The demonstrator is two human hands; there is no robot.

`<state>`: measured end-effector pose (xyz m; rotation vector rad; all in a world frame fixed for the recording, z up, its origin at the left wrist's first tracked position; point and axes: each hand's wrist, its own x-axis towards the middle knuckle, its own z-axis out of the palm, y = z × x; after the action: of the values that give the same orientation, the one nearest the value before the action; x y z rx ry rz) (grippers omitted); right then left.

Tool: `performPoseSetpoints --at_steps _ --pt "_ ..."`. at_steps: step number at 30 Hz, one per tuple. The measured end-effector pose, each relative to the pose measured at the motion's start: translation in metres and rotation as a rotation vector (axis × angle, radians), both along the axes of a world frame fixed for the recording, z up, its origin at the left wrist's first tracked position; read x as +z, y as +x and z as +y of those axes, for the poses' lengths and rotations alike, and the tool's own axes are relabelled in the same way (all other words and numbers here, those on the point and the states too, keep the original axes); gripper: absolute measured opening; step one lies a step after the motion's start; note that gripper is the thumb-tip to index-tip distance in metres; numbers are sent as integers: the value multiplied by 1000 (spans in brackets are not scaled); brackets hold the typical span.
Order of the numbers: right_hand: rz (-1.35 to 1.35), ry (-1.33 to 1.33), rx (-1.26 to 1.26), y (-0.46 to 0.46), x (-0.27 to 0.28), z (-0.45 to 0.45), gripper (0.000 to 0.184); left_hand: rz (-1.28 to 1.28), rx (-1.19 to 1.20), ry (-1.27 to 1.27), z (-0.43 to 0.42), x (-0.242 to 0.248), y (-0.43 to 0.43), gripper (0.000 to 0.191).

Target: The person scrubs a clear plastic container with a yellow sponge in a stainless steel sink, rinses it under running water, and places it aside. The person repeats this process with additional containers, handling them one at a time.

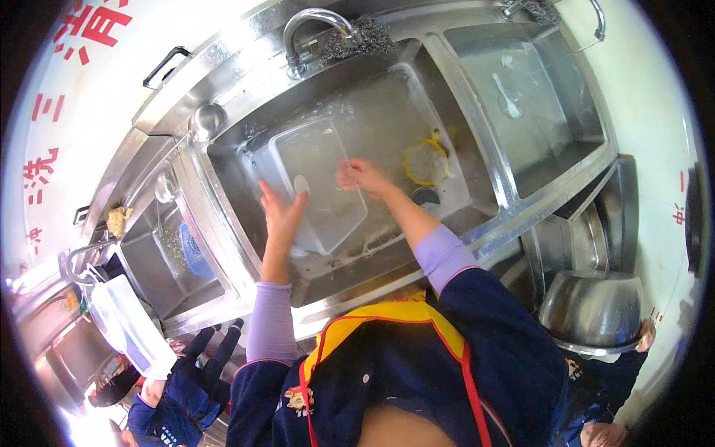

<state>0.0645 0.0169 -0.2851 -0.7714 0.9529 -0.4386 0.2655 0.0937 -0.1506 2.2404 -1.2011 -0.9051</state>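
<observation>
A rectangular clear plastic container [343, 223] lies tilted in the water of the middle stainless steel sink [486, 167]. My left hand [282, 209] is at the container's left side, fingers apart, its thumb by a small pale oval piece [301, 184]. Over the container's right edge, my right hand [360, 176] has its fingers curled and blurred; whether it grips anything is unclear. To the right of it, a yellow-rimmed round strainer [426, 162] lies in the water, with a dark round drain piece [425, 195] below it.
A faucet [321, 17] and dark steel scouring mesh [357, 42] are at the back. The right sink holds a white spoon [505, 98]; the left one, a blue basket [195, 251]. Ladles [208, 122] rest on the left divider. A co-worker at right holds a large metal bowl [592, 310]; another, lower left, holds clear containers [131, 329].
</observation>
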Motion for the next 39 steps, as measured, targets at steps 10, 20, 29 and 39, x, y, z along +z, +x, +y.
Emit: performPoseSetpoints --at_steps 10,20,29,39 --pt "272 -10 134 37 -88 23 25 -286 -128 89 -65 13 -44 106" --pt "33 97 -143 -3 70 -37 38 -416 -380 -458 -50 103 -56 103" --pt "33 -333 -259 -53 98 -22 58 -730 -670 -722 -33 162 -61 83" --pt "295 -788 -126 -23 151 74 56 -380 -389 -726 -37 154 -77 91"
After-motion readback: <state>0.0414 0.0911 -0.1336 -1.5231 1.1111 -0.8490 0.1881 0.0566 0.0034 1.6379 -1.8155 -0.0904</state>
